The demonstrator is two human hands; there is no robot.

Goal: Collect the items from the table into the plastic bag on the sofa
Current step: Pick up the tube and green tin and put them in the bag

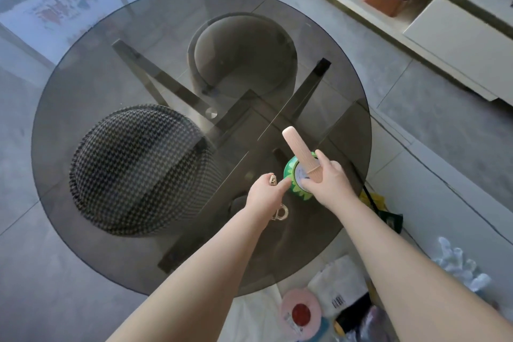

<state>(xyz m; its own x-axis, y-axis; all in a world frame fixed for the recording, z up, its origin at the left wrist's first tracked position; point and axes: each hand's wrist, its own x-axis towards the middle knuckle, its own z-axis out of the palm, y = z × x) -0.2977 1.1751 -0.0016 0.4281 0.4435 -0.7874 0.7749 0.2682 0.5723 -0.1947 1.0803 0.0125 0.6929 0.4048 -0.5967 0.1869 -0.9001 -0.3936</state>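
Both hands are out over the round smoked-glass desk [83, 97], working close together near its right front edge. The right hand [329, 179] has its grip curled round the base of a pale pink ribbed cylinder [298, 151], which sticks up and away from the person, index finger lying straight along its far side. Just beneath and touching that hand sits a green roll of tape [293, 180] with a white inner label and a jagged leaf-like pattern round its lower rim, resting on the glass. The left hand [263, 194] pinches a small gold letter-shaped trinket [273, 180] in its fingers while the index finger reaches across to touch the side of the tape roll. By the left wrist, a sparkly gold ring-shaped piece [282, 213] lies on the desk. Through the glass show a houndstooth stool [138, 169] on the left and a plain brown stool [241, 56] further back. Down at the bottom right, beyond the desk edge, a heap of things is gathered: a pink round lid with a red centre [301, 312], white packaging with a barcode [337, 284] and crumpled clear plastic [458, 264].
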